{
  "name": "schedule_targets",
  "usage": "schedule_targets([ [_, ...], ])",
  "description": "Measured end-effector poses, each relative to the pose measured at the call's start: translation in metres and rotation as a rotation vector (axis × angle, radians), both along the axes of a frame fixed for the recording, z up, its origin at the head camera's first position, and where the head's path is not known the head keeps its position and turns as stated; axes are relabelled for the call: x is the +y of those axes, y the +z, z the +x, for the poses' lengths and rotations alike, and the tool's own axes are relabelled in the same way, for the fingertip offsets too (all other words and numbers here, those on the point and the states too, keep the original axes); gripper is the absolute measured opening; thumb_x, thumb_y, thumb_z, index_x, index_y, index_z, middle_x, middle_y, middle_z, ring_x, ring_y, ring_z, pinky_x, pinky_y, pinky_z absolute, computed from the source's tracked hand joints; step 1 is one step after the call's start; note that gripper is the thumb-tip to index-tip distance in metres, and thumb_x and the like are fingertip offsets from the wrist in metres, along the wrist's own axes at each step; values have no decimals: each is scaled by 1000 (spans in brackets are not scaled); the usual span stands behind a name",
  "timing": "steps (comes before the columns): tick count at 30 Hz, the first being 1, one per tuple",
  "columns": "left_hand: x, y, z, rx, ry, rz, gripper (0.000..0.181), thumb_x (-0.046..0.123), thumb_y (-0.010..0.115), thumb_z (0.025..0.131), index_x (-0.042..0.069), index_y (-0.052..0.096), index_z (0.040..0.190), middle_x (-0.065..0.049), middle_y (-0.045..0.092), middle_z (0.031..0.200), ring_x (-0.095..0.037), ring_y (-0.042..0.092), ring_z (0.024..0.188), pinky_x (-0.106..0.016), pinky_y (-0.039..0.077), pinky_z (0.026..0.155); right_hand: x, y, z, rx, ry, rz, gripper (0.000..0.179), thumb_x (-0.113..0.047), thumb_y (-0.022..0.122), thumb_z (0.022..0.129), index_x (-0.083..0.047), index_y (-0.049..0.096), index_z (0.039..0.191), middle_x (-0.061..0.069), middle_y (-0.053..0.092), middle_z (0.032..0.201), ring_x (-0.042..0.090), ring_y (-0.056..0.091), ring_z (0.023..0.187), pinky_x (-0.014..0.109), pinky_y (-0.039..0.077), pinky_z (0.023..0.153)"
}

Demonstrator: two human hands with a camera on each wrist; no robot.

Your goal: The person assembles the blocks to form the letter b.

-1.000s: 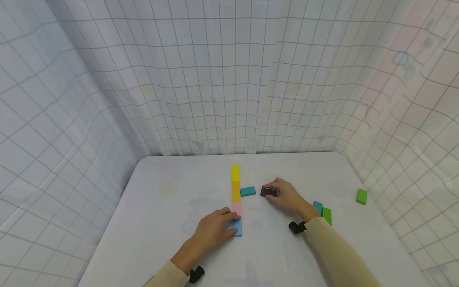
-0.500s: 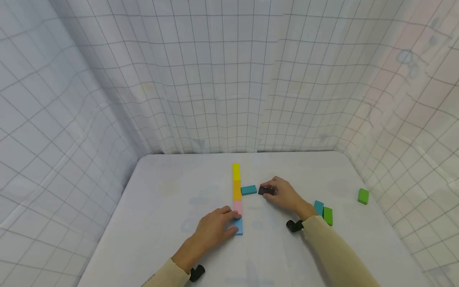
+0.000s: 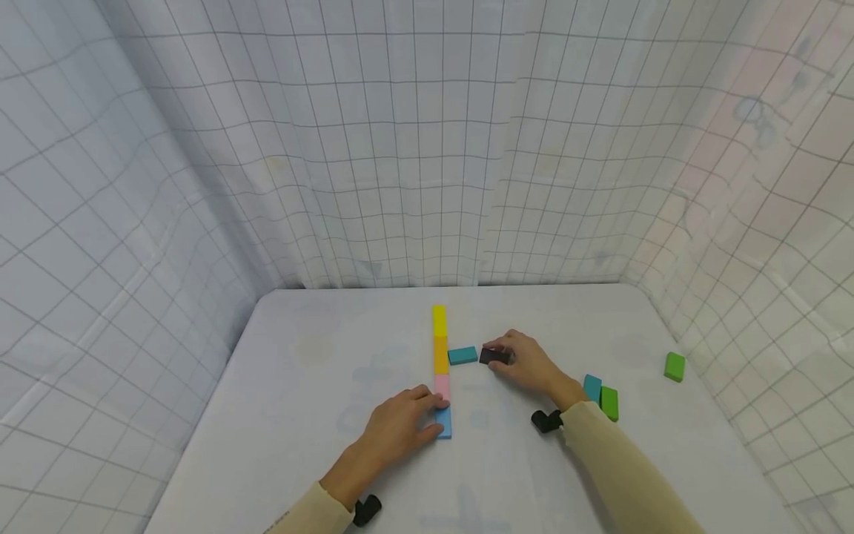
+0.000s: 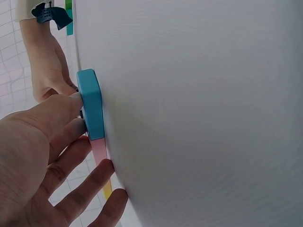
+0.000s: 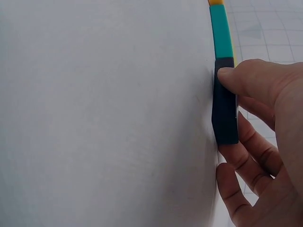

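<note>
My right hand (image 3: 529, 361) pinches a black block (image 5: 225, 106) between thumb and fingers, low on the table. The black block's far end meets or nearly meets a teal block (image 3: 462, 356); the right wrist view shows them end to end. That teal block reaches sideways to a straight row made of a yellow block (image 3: 439, 320), an orange block (image 3: 441, 355), a pink block (image 3: 442, 386) and a blue block (image 4: 92, 105). At the row's near end, my left hand (image 3: 399, 424) rests its thumb and index finger on the blue block. The other fingers lie loosely extended beside the row.
To the right, by my right forearm, lie another teal block (image 3: 592, 388) and a green block (image 3: 609, 403), touching. A second green block (image 3: 674, 366) lies near the right table edge. White grid-patterned curtains (image 3: 414, 185) enclose the white table (image 3: 300, 356).
My right hand has slid the black block a little to the left, closing the gap to the teal block. My left hand has stayed on the blue block.
</note>
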State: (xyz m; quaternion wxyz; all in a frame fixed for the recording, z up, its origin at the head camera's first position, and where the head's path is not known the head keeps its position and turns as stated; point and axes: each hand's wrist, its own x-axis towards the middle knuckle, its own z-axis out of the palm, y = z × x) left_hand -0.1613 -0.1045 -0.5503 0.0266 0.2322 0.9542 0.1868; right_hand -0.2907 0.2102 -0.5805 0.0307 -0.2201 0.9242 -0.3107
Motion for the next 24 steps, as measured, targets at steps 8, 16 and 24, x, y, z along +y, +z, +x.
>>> schedule_targets([
  [8,-1,1,-1,-11,-2,7,43,33,96,100,23,85,140,6,79,124,-9,70,101,-38,69,96,-1,1,-1,2,4,-2,41,-19,85,107,-14,80,148,9,74,130,20,67,111,41,59,98],
  [16,-2,-4,-1,-17,-8,18,43,33,96,99,24,85,139,7,79,124,-10,72,104,-40,69,98,-3,0,0,1,2,-10,40,-17,85,107,-13,80,147,10,74,131,22,69,115,44,60,101],
  [24,-2,-4,-4,-25,2,-2,44,37,94,101,25,83,142,8,78,124,-8,70,104,-39,69,101,-5,3,-1,8,1,-5,41,-18,85,108,-13,80,148,10,74,132,24,70,117,50,63,105],
])
